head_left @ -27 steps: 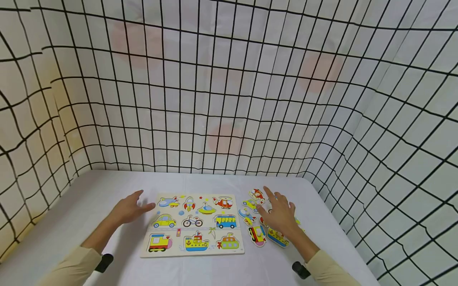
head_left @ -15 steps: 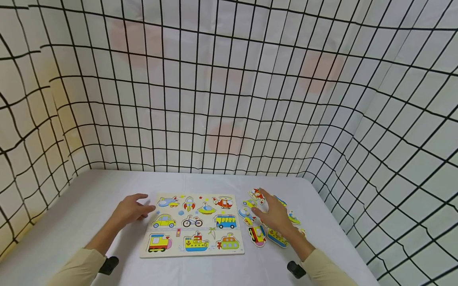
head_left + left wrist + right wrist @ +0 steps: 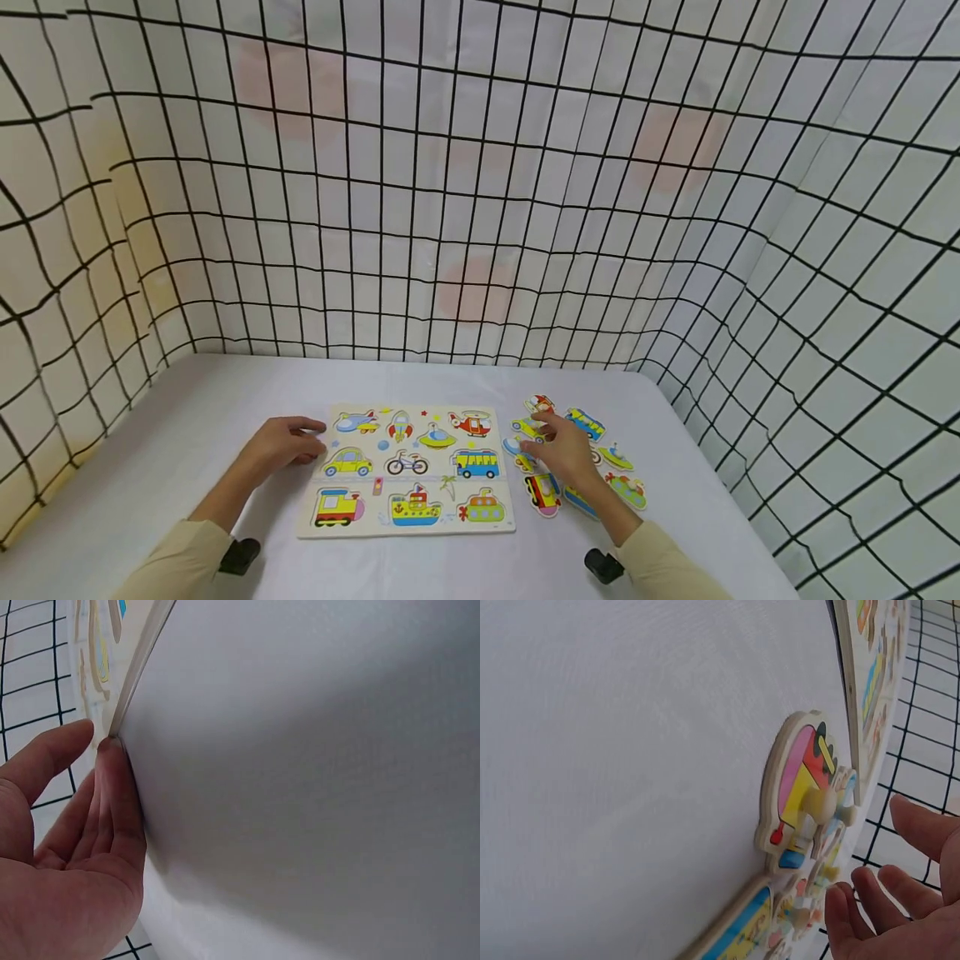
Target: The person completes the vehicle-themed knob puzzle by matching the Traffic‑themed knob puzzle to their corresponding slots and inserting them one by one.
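- Net (image 3: 348, 117): dark mesh before pale walls, running round the back and sides of the table (image 3: 217, 392).
- Left sleeve (image 3: 176, 560): beige, with a black device (image 3: 240, 557) at the wrist.
- Left hand (image 3: 276, 446): grips nothing; its fingers reach the left edge of the board, and in its wrist view a fingertip touches that edge while the thumb stands apart from the fingers.
- Board (image 3: 375, 518): flat on the table between the hands, with three rows of printed vehicles; plane, rocket, saucer and helicopter on top, car, bike and bus in the middle, train, ship and submarine at the bottom.
- Plane piece (image 3: 512, 446): just right of the board, by the right thumb.
- Car piece (image 3: 528, 430): under the reach of the right fingers; whether they touch it I cannot tell.
- Helicopter piece (image 3: 542, 403): beyond the car piece.
- Train piece (image 3: 542, 494): nearer the person, with a round knob (image 3: 821, 804) on top.
- Right hand (image 3: 564, 454): above the pieces, fingers bent, a gap between them and the thumb; nothing held.
- Ship piece (image 3: 579, 502): partly hidden by the right arm.
- Bus piece (image 3: 587, 423), saucer piece (image 3: 617, 457) and submarine piece (image 3: 627, 490): right of the hand.
- Right sleeve (image 3: 671, 571): beige.
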{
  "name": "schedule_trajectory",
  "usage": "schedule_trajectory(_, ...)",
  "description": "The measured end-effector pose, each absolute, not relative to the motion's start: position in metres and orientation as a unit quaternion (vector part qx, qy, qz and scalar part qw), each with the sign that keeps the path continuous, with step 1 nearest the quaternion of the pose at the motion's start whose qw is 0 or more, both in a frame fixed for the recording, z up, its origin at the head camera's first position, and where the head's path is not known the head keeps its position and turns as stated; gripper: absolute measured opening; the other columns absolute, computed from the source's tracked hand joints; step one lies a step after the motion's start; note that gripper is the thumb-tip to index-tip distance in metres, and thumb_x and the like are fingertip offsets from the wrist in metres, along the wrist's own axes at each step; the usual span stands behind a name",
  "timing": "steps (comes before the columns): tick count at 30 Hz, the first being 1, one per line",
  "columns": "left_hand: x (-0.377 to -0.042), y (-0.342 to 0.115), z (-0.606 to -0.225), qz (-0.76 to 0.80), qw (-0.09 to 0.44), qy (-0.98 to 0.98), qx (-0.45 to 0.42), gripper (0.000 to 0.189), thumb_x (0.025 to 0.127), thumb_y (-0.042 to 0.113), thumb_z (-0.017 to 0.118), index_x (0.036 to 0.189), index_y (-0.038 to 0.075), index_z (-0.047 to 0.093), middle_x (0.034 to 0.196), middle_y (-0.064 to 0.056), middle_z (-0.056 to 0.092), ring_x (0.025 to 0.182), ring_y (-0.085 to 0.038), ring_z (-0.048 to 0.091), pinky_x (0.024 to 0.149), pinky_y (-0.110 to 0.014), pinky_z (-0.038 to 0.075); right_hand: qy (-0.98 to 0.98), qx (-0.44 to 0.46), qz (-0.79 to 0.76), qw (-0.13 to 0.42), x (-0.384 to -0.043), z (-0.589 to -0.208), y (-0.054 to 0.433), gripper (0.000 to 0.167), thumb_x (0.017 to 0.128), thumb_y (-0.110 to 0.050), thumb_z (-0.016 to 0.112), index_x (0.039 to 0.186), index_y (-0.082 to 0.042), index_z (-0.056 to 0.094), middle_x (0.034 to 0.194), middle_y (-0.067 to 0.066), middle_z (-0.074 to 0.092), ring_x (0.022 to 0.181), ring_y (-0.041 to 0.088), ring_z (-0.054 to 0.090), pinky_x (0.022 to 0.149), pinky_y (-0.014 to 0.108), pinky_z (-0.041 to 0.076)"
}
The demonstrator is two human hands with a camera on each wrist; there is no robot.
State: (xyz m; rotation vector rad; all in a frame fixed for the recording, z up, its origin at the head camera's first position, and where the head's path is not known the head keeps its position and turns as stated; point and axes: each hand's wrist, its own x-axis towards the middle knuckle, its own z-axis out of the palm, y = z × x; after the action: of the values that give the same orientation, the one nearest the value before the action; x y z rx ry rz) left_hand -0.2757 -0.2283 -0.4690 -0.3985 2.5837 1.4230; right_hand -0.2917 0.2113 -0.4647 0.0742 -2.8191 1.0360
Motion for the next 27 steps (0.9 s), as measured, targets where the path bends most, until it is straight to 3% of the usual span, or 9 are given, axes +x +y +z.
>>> schedule_trajectory(13, -0.277, -0.23, -0.474, 0.473, 0.074, 0.867, -0.139, 0.053, 0.078, 0.013, 0.081, 0.128, 0.001, 0.067, 0.1, -0.013, 0.07, 0.08, -0.023, 0.062, 0.073, -0.028, 0.056, -0.933, 0.003, 0.358, 0.047, -0.299, -0.476, 0.212, 0.044, 0.082, -0.02, 0.084, 0.123, -0.008, 0.072, 0.097, 0.005, 0.076, 0.09, 0.02, 0.069, 0.08, 0.037, 0.057)
schedule_trajectory(27, -0.276, -0.234, -0.477, 0.485, 0.081, 0.858, -0.146, 0.055, 0.076, 0.013, 0.083, 0.128, 0.003, 0.068, 0.099, -0.011, 0.071, 0.082, -0.024, 0.062, 0.075, -0.028, 0.057, -0.938, 0.028, 0.344, 0.043, -0.301, -0.486, 0.21, 0.019, 0.083, -0.016, 0.082, 0.101, -0.01, 0.078, 0.086, -0.001, 0.072, 0.079, 0.014, 0.063, 0.073, 0.031, 0.054)
